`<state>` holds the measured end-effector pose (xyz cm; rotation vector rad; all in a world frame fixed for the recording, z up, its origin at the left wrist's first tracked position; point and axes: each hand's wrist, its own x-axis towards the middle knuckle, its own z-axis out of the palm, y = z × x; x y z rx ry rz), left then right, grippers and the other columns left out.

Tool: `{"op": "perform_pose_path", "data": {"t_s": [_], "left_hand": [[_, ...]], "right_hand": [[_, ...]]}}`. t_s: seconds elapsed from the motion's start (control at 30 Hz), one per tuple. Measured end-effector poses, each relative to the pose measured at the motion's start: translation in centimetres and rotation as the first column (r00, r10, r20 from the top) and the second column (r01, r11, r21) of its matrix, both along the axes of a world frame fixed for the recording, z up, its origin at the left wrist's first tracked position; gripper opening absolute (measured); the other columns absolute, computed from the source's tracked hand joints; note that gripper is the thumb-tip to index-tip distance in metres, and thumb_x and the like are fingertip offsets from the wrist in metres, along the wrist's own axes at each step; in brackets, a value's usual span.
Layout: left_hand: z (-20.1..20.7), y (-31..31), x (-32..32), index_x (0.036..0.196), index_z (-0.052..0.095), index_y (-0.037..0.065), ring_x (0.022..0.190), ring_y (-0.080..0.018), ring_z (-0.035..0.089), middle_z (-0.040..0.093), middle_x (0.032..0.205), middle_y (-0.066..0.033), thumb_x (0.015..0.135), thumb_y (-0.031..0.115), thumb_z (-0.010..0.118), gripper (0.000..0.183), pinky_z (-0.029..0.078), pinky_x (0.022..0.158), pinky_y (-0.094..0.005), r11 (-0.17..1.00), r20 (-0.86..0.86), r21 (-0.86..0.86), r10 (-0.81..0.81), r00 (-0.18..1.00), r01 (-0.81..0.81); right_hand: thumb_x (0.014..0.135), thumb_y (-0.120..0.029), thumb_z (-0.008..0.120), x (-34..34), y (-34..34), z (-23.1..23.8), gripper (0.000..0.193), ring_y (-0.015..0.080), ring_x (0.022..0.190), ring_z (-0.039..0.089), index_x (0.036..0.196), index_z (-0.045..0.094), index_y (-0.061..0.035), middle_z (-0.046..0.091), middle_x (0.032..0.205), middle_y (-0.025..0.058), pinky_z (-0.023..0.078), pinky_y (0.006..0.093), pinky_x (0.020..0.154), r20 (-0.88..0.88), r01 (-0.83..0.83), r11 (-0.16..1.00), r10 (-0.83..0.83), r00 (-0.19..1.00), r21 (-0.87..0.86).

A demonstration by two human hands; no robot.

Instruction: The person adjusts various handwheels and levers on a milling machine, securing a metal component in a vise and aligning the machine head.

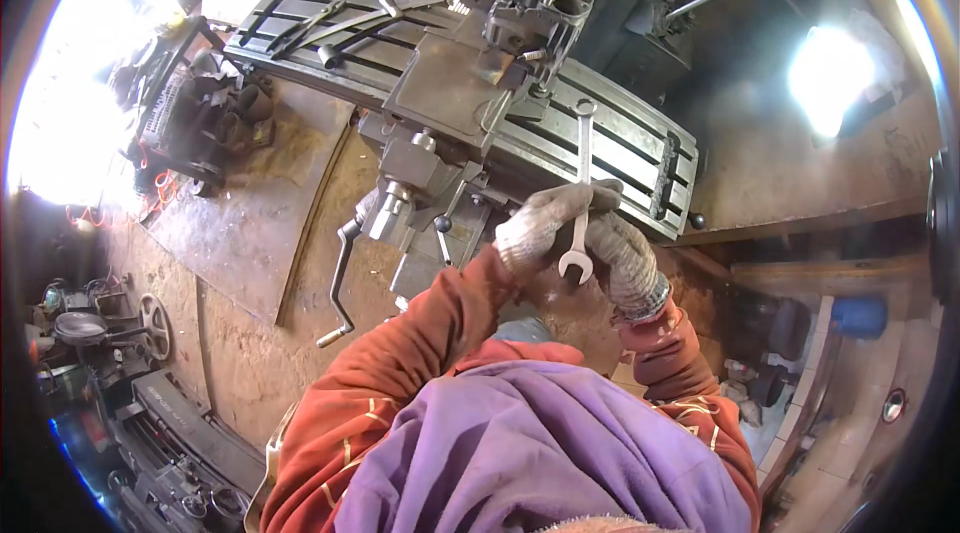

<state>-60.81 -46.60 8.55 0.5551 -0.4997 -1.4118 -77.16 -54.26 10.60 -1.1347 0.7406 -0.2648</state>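
Observation:
A steel combination wrench [585, 148] stands out in front of me, its ring end away from me over the slotted machine table [640, 118] and its open jaw towards me. My left hand [545, 223], in a greyish-white knitted glove, is closed round the wrench's shank from the left. Against its right side my right hand [625, 258], gloved alike, is closed with its fingers curled at the shank. Some fingertips are hidden where the hands meet. Both hands are just off the table's near edge.
A machine vise [435, 83] is mounted mid-table. Loose bars and tools [350, 33] lie on the table's left part. A crank handle [345, 283] hangs below, left of my arms. Another machine [170, 423] stands at lower left, and a blue container [858, 317] at right.

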Motion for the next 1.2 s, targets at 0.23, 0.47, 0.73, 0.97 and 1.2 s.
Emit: {"op": "perform_pose_path", "data": {"t_s": [0.23, 0.47, 0.73, 0.97, 1.2], "left_hand": [[-3.0, -6.6, -0.4, 0.121, 0.07, 0.005, 0.092, -0.0214, 0.068, 0.072, 0.095, -0.0124, 0.101, 0.042, 0.057, 0.044, 0.054, 0.081, -0.0372, 0.956, 0.553, 0.233, 0.021, 0.833, -0.179], [-1.8, -11.2, -0.4, 0.114, 0.067, 0.012, 0.096, -0.0365, 0.067, 0.069, 0.101, -0.0131, 0.094, 0.031, 0.065, 0.027, 0.053, 0.086, -0.0484, 0.845, 0.948, -0.309, 0.308, -0.075, -0.437], [-5.1, -17.6, 1.4, 0.137, 0.056, 0.005, 0.132, -0.0361, 0.05, 0.059, 0.136, -0.0158, 0.097, 0.044, 0.061, 0.056, 0.04, 0.11, -0.0494, 0.763, 0.872, -0.432, 0.219, -0.438, -0.48], [-3.9, -17.9, 0.6, 0.132, 0.059, 0.003, 0.129, -0.0354, 0.054, 0.062, 0.132, -0.0187, 0.097, 0.051, 0.058, 0.059, 0.043, 0.107, -0.0492, 0.766, 0.922, -0.359, 0.202, -0.33, -0.534], [-4.3, -24.4, 2.6, 0.112, 0.074, 0.023, 0.11, -0.0319, 0.07, 0.073, 0.118, -0.0121, 0.1, 0.055, 0.042, 0.047, 0.054, 0.089, -0.0479, 0.899, 0.965, 0.001, -0.116, -0.234, -0.439]], "right_hand": [[0.097, -0.01, 0.064, 2.4, -7.0, -2.0, 0.024, 0.0201, 0.069, 0.066, 0.119, 0.06, -0.0005, 0.069, 0.089, 0.0085, 0.057, 0.0367, 0.063, -0.385, -0.155, 0.869, -0.044, 0.922, -0.47], [0.087, -0.023, 0.066, 4.1, -18.2, -2.5, 0.032, 0.0393, 0.099, 0.068, 0.115, 0.067, -0.0077, 0.072, 0.107, 0.0181, 0.055, 0.0447, 0.084, -0.339, -0.342, 0.066, 0.047, 0.94, -0.937], [0.086, -0.017, 0.064, 10.4, -24.3, -0.8, 0.027, 0.0301, 0.11, 0.068, 0.111, 0.068, -0.0092, 0.071, 0.112, 0.0119, 0.055, 0.042, 0.092, -0.819, -0.83, -0.312, -0.21, 0.535, -0.462], [0.079, -0.031, 0.067, 7.6, -27.1, -5.3, 0.029, 0.0345, 0.098, 0.07, 0.103, 0.071, -0.016, 0.072, 0.099, 0.0118, 0.056, 0.0471, 0.084, -0.514, -0.507, -0.332, -0.074, 0.855, -0.795], [0.081, -0.045, 0.073, 9.5, -27.0, -4.2, 0.056, 0.04, 0.118, 0.064, 0.122, 0.07, -0.0075, 0.07, 0.122, 0.0213, 0.053, 0.0439, 0.097, -0.762, -0.761, 0.068, -0.13, 0.634, -0.645]]}}
